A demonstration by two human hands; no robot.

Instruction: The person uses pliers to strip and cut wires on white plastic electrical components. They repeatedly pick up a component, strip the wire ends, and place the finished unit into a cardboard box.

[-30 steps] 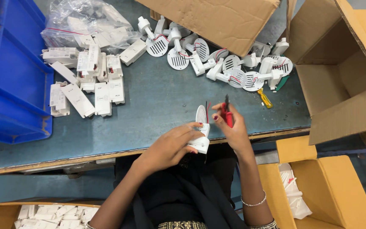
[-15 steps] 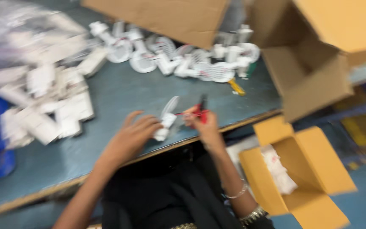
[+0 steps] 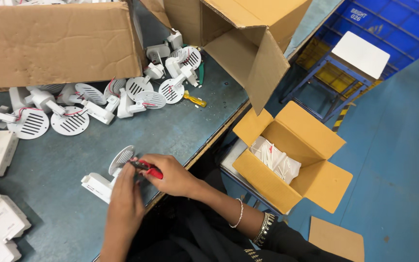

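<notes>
red-handled tool (image 3: 147,168) at white fixture (image 3: 104,180)

Matt white plastic fitting (image 3: 104,178), glossy red-handled tool (image 3: 147,168), rough brown cardboard box (image 3: 292,155)

Bright, even overhead light; colours clear. Soft short shadows under hands (image 3: 146,189) on tabletop (image 3: 180,131). Deeper shade beneath tilted cardboard box (image 3: 248,43) above tabletop. No harsh glare; white parts beside box slightly washed. Focus sharp throughout, slight wide-angle stretch toward frame edges.
</notes>
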